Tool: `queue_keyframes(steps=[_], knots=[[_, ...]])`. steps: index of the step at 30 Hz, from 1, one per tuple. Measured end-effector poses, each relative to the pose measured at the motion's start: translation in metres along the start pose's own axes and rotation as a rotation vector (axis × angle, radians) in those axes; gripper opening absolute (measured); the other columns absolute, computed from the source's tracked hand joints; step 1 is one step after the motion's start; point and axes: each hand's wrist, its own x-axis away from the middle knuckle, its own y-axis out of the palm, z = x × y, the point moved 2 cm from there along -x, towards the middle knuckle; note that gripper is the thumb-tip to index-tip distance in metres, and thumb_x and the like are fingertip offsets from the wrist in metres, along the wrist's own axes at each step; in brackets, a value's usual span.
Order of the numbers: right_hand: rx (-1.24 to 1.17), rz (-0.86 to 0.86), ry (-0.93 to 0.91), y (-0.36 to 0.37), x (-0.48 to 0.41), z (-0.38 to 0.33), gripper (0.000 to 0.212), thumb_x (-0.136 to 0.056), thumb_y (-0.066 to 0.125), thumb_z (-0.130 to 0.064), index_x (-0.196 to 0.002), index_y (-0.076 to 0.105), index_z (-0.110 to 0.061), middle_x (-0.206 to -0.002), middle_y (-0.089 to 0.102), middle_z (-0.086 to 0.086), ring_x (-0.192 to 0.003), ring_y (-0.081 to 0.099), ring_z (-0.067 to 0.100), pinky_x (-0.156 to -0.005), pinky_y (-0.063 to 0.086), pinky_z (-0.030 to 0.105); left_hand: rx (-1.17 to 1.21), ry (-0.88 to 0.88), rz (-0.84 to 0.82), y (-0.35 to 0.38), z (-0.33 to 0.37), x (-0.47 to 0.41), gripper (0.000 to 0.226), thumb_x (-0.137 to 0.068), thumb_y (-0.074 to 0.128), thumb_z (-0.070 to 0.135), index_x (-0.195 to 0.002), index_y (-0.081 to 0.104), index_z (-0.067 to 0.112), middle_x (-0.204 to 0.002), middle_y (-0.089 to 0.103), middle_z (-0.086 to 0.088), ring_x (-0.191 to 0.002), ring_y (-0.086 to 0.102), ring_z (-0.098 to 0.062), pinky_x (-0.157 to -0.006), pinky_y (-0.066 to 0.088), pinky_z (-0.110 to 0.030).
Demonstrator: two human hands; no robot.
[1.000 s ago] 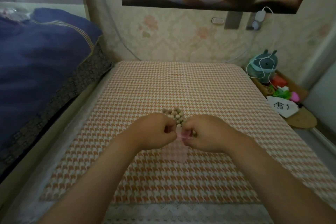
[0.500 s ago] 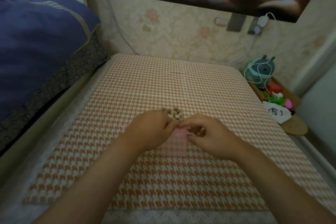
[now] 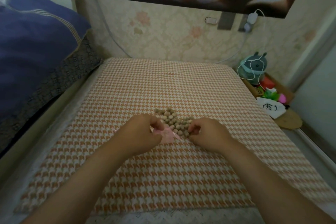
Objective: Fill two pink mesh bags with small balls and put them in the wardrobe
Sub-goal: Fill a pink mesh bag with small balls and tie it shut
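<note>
A heap of small beige balls (image 3: 173,121) lies on the orange-and-white houndstooth mat (image 3: 163,178), just beyond my hands. A thin pink mesh bag (image 3: 168,133) rests flat on the mat between my hands. My left hand (image 3: 143,132) pinches the bag's left edge with curled fingers. My right hand (image 3: 207,132) sits at the right side of the heap, fingertips curled among the nearest balls; whether it holds any is hidden. Only one pink bag shows.
A blue quilt (image 3: 36,51) is piled on the bed to the left. At the right stand a grey plush toy (image 3: 253,68), a box of colourful items (image 3: 271,92) and a white pouch (image 3: 271,109). A wallpapered wall closes off the far side.
My hands have moved apart. The right hand let go of the bag and shifted right to the balls. The left hand keeps the bag, now lying further left. The camera tilted a little.
</note>
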Motion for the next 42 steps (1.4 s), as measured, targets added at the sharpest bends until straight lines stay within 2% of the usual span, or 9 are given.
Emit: queue_keyframes(steps=[6, 11, 15, 20, 26, 30, 35, 39, 42], knots=[[0.092, 0.058, 0.014, 0.004, -0.002, -0.004, 0.011, -0.088, 0.070, -0.036, -0.099, 0.072, -0.033, -0.099, 0.069, -0.012, -0.091, 0.064, 0.013, -0.066, 0.040, 0.024, 0.053, -0.032, 0.059, 0.005, 0.011, -0.001, 0.026, -0.092, 0.058, 0.040, -0.081, 0.075, 0.024, -0.076, 0.073, 0.004, -0.068, 0.068, -0.019, -0.064, 0.057, -0.035], [0.105, 0.052, 0.055, 0.002, 0.000, -0.003, 0.009, -0.089, 0.067, -0.034, -0.095, 0.073, -0.034, -0.095, 0.070, -0.013, -0.087, 0.064, 0.012, -0.066, 0.046, 0.025, 0.083, -0.026, 0.072, 0.013, 0.013, 0.003, 0.011, -0.089, 0.063, 0.032, -0.087, 0.072, 0.027, -0.085, 0.066, 0.016, -0.069, 0.066, -0.011, -0.064, 0.051, -0.022], [-0.175, 0.198, 0.018, -0.015, 0.001, -0.010, 0.009, -0.087, 0.071, -0.031, -0.095, 0.073, -0.034, -0.091, 0.070, -0.018, -0.085, 0.064, 0.002, -0.076, 0.053, 0.027, 0.093, -0.005, 0.040, 0.010, 0.008, 0.004, 0.017, -0.088, 0.062, 0.032, -0.103, 0.069, 0.030, -0.103, 0.066, 0.016, -0.067, 0.063, -0.004, -0.067, 0.055, -0.025], [-0.522, 0.285, -0.221, -0.033, 0.016, -0.056, 0.010, -0.084, 0.079, -0.024, -0.089, 0.077, -0.031, -0.072, 0.066, -0.032, -0.055, 0.053, 0.005, -0.057, 0.048, 0.014, 0.086, 0.021, 0.022, 0.007, 0.009, 0.002, 0.024, -0.087, 0.061, 0.035, -0.110, 0.067, 0.031, -0.109, 0.065, 0.015, -0.078, 0.059, -0.002, -0.075, 0.052, -0.026], [-0.147, 0.274, -0.425, -0.017, 0.017, -0.068, 0.008, -0.085, 0.076, -0.040, -0.091, 0.076, -0.035, -0.093, 0.068, -0.018, -0.068, 0.052, -0.010, -0.062, 0.044, 0.019, 0.115, 0.054, 0.009, 0.007, 0.010, -0.002, 0.023, -0.086, 0.057, 0.026, -0.106, 0.069, 0.025, -0.099, 0.071, 0.002, -0.077, 0.063, -0.014, -0.074, 0.055, -0.037], [-0.057, 0.230, -0.394, -0.018, 0.016, -0.066, 0.012, -0.090, 0.068, -0.044, -0.099, 0.075, -0.042, -0.100, 0.058, -0.020, -0.072, 0.049, -0.012, -0.060, 0.030, 0.012, 0.171, 0.028, 0.009, 0.004, 0.007, 0.001, 0.024, -0.085, 0.058, 0.025, -0.104, 0.071, 0.027, -0.094, 0.072, 0.006, -0.079, 0.066, -0.010, -0.077, 0.056, -0.039], [-0.137, 0.078, -0.332, -0.013, 0.012, -0.062, 0.020, -0.098, 0.056, -0.033, -0.104, 0.075, -0.034, -0.109, 0.059, -0.018, -0.080, 0.053, -0.006, -0.074, 0.047, 0.024, 0.107, 0.020, 0.046, 0.001, 0.008, -0.001, 0.021, -0.088, 0.058, 0.022, -0.102, 0.074, 0.025, -0.098, 0.072, 0.007, -0.079, 0.064, -0.010, -0.077, 0.054, -0.031], [-0.390, 0.264, -0.200, -0.032, 0.003, -0.040, 0.018, -0.097, 0.060, -0.024, -0.099, 0.076, -0.030, -0.101, 0.068, -0.017, -0.086, 0.059, -0.005, -0.076, 0.045, 0.019, 0.106, -0.006, 0.068, -0.001, 0.007, -0.002, 0.016, -0.090, 0.060, 0.027, -0.099, 0.073, 0.028, -0.097, 0.070, 0.012, -0.078, 0.064, -0.009, -0.075, 0.054, -0.028], [-0.284, 0.250, -0.035, -0.028, -0.004, -0.013, 0.012, -0.093, 0.066, -0.027, -0.098, 0.075, -0.033, -0.100, 0.069, -0.019, -0.086, 0.061, -0.002, -0.081, 0.054, 0.028, 0.111, -0.015, 0.059, -0.001, 0.005, -0.001, 0.012, -0.091, 0.059, 0.030, -0.091, 0.070, 0.035, -0.091, 0.066, 0.018, -0.071, 0.065, -0.009, -0.065, 0.054, -0.027]])
